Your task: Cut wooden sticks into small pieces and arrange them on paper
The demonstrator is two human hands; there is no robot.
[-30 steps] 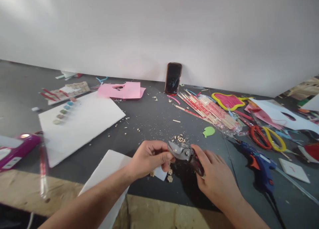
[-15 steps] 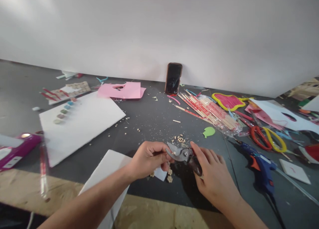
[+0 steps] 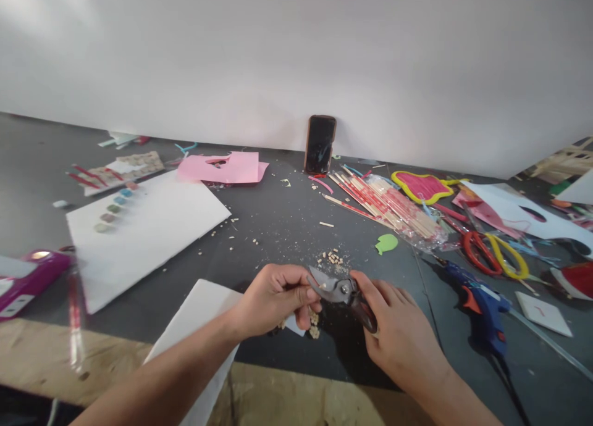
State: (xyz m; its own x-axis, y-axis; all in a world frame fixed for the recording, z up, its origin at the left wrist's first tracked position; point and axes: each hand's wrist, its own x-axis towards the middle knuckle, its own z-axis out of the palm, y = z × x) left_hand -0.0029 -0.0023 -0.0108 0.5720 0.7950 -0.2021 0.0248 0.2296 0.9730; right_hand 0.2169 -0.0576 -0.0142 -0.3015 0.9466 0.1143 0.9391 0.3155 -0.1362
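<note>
My right hand is wrapped round the handles of a pair of pruning shears, whose blades point left. Thumb and fingers of my left hand are pinched right beside the blades. A small pale wooden piece shows between the blades at my left fingertips; most of it is hidden. Just beyond the shears lies a small pile of cut wooden bits, with fine crumbs around it. Below my left hand, a cluster of wooden bits sits beside a partly covered white card.
Wooden sticks in red-printed wrapping lie behind on the right, near scissors and a blue glue gun. A phone leans on the wall. White boards and pink paper lie to the left.
The whole view has shifted slightly, so the table things appear a little further left. Both hands and the shears keep almost the same pose.
</note>
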